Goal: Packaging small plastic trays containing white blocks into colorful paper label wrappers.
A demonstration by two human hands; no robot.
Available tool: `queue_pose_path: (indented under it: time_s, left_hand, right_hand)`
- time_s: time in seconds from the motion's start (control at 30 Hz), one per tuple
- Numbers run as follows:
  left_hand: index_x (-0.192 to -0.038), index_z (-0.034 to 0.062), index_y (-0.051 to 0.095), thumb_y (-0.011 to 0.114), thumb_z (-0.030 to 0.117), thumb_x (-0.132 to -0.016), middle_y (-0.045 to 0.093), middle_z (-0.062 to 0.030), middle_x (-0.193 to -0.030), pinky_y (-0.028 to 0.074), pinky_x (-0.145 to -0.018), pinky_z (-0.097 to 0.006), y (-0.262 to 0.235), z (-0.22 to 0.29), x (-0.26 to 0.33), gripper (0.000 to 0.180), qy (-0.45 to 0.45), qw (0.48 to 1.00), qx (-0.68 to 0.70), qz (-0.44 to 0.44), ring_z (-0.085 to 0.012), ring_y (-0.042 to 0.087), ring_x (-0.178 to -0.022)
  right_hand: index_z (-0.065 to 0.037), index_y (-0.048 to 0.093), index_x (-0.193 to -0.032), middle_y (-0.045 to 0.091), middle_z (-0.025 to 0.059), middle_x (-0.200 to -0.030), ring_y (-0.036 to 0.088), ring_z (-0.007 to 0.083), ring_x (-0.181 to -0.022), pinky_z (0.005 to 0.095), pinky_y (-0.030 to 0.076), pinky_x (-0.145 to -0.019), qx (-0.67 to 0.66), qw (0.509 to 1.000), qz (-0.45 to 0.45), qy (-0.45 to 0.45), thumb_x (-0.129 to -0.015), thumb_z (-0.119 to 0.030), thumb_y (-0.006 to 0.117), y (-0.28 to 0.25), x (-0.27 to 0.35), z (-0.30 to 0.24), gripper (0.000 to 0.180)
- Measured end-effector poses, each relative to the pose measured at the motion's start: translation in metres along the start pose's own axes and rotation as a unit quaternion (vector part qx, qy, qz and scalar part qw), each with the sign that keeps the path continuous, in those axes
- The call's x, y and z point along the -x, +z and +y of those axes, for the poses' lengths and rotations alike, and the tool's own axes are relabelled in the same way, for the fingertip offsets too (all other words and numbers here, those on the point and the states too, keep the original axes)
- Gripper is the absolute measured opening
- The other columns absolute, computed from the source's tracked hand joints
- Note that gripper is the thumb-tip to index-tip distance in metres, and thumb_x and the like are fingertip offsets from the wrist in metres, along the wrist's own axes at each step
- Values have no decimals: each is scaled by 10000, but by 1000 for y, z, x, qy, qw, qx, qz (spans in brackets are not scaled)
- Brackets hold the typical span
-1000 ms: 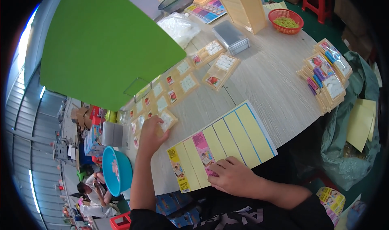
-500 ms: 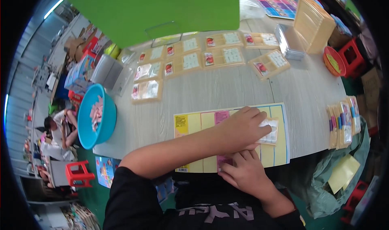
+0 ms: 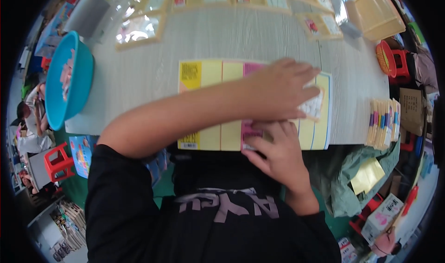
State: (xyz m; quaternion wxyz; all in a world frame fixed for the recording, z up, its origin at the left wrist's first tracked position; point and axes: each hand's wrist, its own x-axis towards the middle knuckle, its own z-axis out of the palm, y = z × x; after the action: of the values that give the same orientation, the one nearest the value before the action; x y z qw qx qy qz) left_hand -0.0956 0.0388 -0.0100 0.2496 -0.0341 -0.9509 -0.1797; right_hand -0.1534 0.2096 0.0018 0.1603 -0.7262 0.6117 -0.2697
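A printed card sheet (image 3: 211, 78) in yellow, pink and blue lies flat along the near table edge. My left arm reaches across it to the right. At its end my left hand (image 3: 285, 89), slightly blurred, has its fingers spread over a small shallow wooden-coloured tray (image 3: 313, 108) with white pieces in it. Most of that tray is covered by the hand. Just below, my right hand (image 3: 278, 149) rests on the sheet's lower edge, thumb and fingers apart, its fingertips close under my left hand. Nothing shows between its fingers.
Filled trays (image 3: 139, 31) stand in rows along the far side. At the left edge sits a blue basin (image 3: 69, 82) of pink pieces. Stacked packs (image 3: 384, 124) stand at the right edge, above a green sack (image 3: 343, 184). Farther back right is a stack of empty trays (image 3: 378, 15).
The view has tipped down, so the table sits higher in the picture. My left hand's fingers have spread more over the tray. My right hand stays by the sheet's lower edge.
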Motion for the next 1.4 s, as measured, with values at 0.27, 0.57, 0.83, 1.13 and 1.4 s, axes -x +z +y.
queue_pose_path:
  time_s: [0.27, 0.57, 0.83, 1.13, 1.4]
  left_hand:
    - [-1179, 68, 625, 692, 316, -896, 608, -114, -1269, 429, -1019, -458, -58, -33, 58, 382, -90, 994, -38, -39, -336, 560, -1192]
    - [-1114, 81, 633, 698, 211, -875, 606, -93, -1148, 460, -941, -418, -95, -29, 92, 280, -120, 981, -47, -147, -309, 574, -1099]
    - [-1165, 123, 659, 738, 241, -837, 597, -98, -1206, 453, -990, -431, -77, -24, 90, 358, -102, 988, -44, -111, -295, 552, -1164]
    - [-1173, 150, 689, 737, 262, -841, 582, -97, -1325, 414, -1059, -436, -62, -16, 90, 354, -79, 991, -16, -107, -289, 529, -1230]
    - [-1110, 100, 662, 719, 231, -855, 589, -100, -1179, 465, -976, -416, -69, -31, 93, 291, -68, 996, -10, -53, -295, 554, -1128]
  right_hand:
    - [-107, 734, -920, 627, 79, -1135, 547, 330, -1041, 434, 431, -893, 4, 1000, -16, 13, -740, -208, 821, 0, -2, -4, 224]
    - [-101, 739, -906, 630, 82, -1133, 551, 328, -1039, 432, 434, -896, 21, 999, -39, 24, -744, -196, 817, 0, -6, -12, 203]
    - [-106, 738, -890, 636, 78, -1121, 562, 313, -1016, 423, 447, -872, 26, 999, -46, -8, -729, -212, 837, 7, -16, -13, 217]
    - [-120, 731, -899, 636, 62, -1118, 559, 304, -1006, 416, 453, -859, 24, 999, -43, -9, -715, -219, 849, 9, -14, -10, 240]
    - [-120, 735, -898, 653, 54, -1109, 577, 294, -993, 412, 456, -857, 52, 997, -38, -34, -707, -205, 849, 10, -13, -9, 238]
